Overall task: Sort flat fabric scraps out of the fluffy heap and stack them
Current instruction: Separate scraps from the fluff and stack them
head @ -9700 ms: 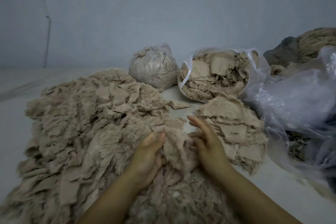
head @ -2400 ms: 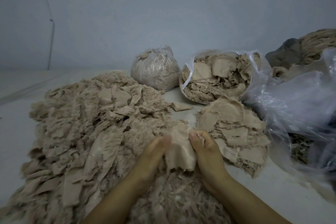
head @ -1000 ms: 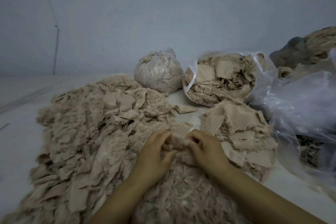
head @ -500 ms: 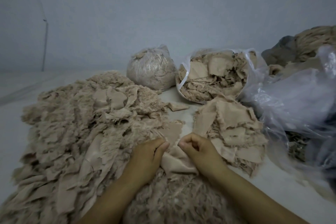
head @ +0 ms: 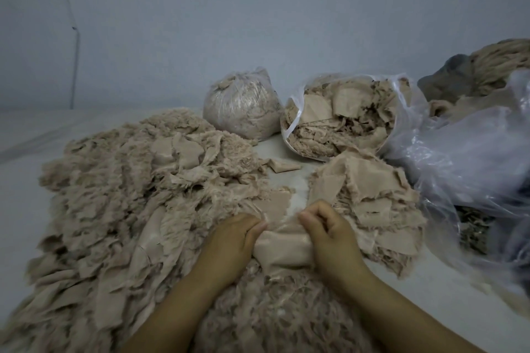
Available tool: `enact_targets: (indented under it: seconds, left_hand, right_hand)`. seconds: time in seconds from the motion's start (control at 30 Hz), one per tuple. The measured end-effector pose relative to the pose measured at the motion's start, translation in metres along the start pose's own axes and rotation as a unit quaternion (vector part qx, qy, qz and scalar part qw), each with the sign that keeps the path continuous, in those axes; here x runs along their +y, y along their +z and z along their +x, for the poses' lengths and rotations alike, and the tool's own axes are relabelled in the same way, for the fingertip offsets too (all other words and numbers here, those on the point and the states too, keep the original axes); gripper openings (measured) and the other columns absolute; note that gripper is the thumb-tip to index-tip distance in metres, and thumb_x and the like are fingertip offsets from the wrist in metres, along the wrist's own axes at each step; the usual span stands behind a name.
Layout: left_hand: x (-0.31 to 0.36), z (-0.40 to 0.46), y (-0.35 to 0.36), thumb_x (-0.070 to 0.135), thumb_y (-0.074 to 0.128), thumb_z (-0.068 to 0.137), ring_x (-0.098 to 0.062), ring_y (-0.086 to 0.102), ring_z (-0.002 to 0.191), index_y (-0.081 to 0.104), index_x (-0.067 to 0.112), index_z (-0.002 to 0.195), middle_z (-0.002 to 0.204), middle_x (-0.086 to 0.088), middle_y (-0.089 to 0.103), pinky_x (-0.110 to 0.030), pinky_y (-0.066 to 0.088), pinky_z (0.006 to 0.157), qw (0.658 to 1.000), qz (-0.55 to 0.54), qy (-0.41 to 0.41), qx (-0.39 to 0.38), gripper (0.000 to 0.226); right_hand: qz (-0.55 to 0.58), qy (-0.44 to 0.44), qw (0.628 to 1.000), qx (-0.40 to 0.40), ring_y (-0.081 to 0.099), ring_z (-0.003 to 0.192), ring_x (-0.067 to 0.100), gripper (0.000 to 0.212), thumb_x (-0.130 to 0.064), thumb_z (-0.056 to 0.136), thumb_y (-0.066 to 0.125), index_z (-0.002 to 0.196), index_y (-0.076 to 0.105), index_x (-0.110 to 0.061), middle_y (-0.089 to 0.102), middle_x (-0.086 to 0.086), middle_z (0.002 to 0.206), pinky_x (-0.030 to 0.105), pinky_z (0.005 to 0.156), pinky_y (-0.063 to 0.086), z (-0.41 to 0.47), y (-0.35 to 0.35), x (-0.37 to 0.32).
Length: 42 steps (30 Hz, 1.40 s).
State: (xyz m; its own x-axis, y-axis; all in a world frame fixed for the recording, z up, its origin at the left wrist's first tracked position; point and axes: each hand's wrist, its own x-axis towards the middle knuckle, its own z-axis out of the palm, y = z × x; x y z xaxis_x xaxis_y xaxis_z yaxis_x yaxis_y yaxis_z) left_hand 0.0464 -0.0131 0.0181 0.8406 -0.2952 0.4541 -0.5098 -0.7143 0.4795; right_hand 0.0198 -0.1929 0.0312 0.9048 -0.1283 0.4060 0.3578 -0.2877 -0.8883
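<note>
Item: flat scrap, beige, smooth face up, low centre of the frame. We hold it between both hands. Left hand has its fingers curled onto the scrap's left edge; right hand is fisted, pinching the right edge. The scrap sits on the near slope of the fluffy heap, which fills the left and lower part of the frame.

Item: sorted stack, right of centre, just beside our right hand; its layers lie ragged and offset.

Item: open plastic bag of scraps, upper centre-right; tied bag to its left; loose plastic sheeting at the right edge; one stray scrap on the floor between heap and open bag.

Risks, as we judge them:
- Fluff may cling to the scrap's underside and travel with it, dirtying the stack.
- The scrap is bunched between our hands; laid down that way it would sit creased rather than flat.
- The stack is uneven, so a piece dropped off-centre may slide toward the plastic.

Change from half a second earlier: little. Both hands grip the same scrap in much the same place; the cloth looks drawn slightly tauter and more gathered between them. Stack and bags are unchanged.
</note>
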Motion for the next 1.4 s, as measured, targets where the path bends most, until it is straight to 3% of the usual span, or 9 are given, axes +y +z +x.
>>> enact_targets:
  seconds: [0.17, 0.3, 0.53, 0.67, 0.77, 0.93, 1.1, 1.2, 1.4]
  left_hand:
    - [-0.001, 0.0, -0.003, 0.025, 0.044, 0.099, -0.01, 0.051, 0.08, 0.063, 0.013, 0.088, 0.087, 0.004, 0.059, -0.022, 0.035, 0.07, 0.999, 0.002, -0.034, 0.004, 0.025]
    - [0.017, -0.004, 0.002, 0.038, 0.052, 0.093, 0.017, 0.05, 0.097, 0.06, 0.032, 0.119, 0.107, 0.028, 0.055, -0.001, 0.036, 0.082, 0.988, -0.141, -0.05, -0.044, 0.027]
    - [0.005, -0.001, -0.005, 0.016, 0.053, 0.095, 0.0, 0.045, 0.05, 0.054, 0.019, 0.061, 0.052, 0.009, 0.048, -0.021, 0.035, 0.056, 0.977, -0.18, -0.112, -0.006, 0.034]
    - [0.021, -0.004, -0.002, 0.026, 0.061, 0.089, 0.01, 0.06, 0.075, 0.065, 0.035, 0.091, 0.08, 0.023, 0.066, -0.007, 0.042, 0.068, 0.957, -0.262, -0.106, -0.062, 0.009]
    - [0.031, -0.006, 0.005, 0.044, 0.07, 0.071, 0.003, 0.062, 0.084, 0.057, 0.038, 0.114, 0.097, 0.019, 0.066, -0.012, 0.049, 0.075, 0.937, -0.324, -0.094, -0.092, 0.046]
    - [0.037, -0.003, 0.003, 0.034, 0.063, 0.08, -0.018, 0.05, 0.065, 0.059, -0.005, 0.077, 0.069, -0.011, 0.055, -0.032, 0.041, 0.059, 0.917, -0.391, -0.08, 0.022, 0.039]
    - [0.034, -0.002, 0.001, 0.038, 0.051, 0.088, -0.017, 0.045, 0.061, 0.049, -0.001, 0.078, 0.066, -0.006, 0.05, -0.031, 0.039, 0.055, 0.895, -0.413, -0.126, 0.112, 0.04]
    - [0.027, 0.002, 0.004, 0.026, 0.046, 0.097, -0.014, 0.046, 0.056, 0.049, 0.005, 0.075, 0.06, 0.002, 0.051, -0.028, 0.038, 0.05, 0.887, -0.395, -0.165, 0.172, 0.03]
    - [0.016, 0.004, 0.005, 0.021, 0.047, 0.098, -0.008, 0.046, 0.051, 0.05, 0.011, 0.07, 0.056, 0.007, 0.05, -0.02, 0.038, 0.046, 0.89, -0.373, -0.186, 0.185, 0.029]
  right_hand:
    - [0.106, 0.033, 0.992, 0.065, 0.041, 0.057, 0.002, 0.024, -0.013, 0.096, 0.052, 0.071, 0.052, -0.011, 0.046, -0.007, 0.062, 0.014, 0.053, 0.036, 0.004, -0.014, 0.0]
    - [0.118, 0.04, 0.992, 0.022, 0.042, 0.06, 0.003, 0.024, -0.015, 0.099, 0.047, 0.075, 0.05, -0.011, 0.046, -0.006, 0.064, 0.015, 0.054, 0.038, 0.002, -0.006, 0.005]
    - [0.152, 0.087, 0.968, 0.182, 0.038, 0.053, 0.003, 0.029, -0.018, 0.1, 0.043, 0.072, 0.048, -0.018, 0.045, -0.012, 0.057, 0.017, 0.05, 0.035, 0.011, -0.017, 0.006]
    - [0.121, 0.075, 0.98, 0.139, 0.041, 0.05, -0.003, 0.024, -0.018, 0.1, 0.044, 0.077, 0.051, -0.014, 0.046, -0.006, 0.064, 0.011, 0.048, 0.037, 0.006, -0.01, 0.0]
    - [0.168, 0.064, 0.982, 0.048, 0.046, 0.05, 0.0, 0.022, -0.022, 0.099, 0.046, 0.079, 0.052, -0.013, 0.052, -0.01, 0.058, 0.015, 0.047, 0.04, -0.001, -0.005, -0.007]
    - [0.205, 0.115, 0.968, -0.09, 0.063, 0.073, 0.007, 0.026, -0.045, 0.079, 0.059, 0.091, 0.06, -0.022, 0.065, -0.008, 0.081, 0.023, 0.068, 0.051, -0.011, -0.002, -0.006]
    - [0.17, 0.153, 0.954, -0.195, 0.049, 0.042, 0.01, 0.013, -0.013, 0.092, 0.06, 0.079, 0.058, -0.009, 0.055, -0.003, 0.053, 0.02, 0.043, 0.041, -0.02, 0.007, -0.008]
    - [0.172, 0.18, 0.948, -0.2, 0.024, 0.032, 0.007, 0.027, -0.013, 0.093, 0.058, 0.068, 0.047, -0.011, 0.031, -0.003, 0.045, 0.016, 0.035, 0.022, -0.019, 0.008, -0.012]
    - [0.167, 0.191, 0.931, -0.262, 0.025, 0.027, 0.01, 0.022, -0.021, 0.073, 0.072, 0.058, 0.057, -0.014, 0.039, 0.004, 0.04, 0.013, 0.033, 0.02, -0.015, -0.006, -0.012]
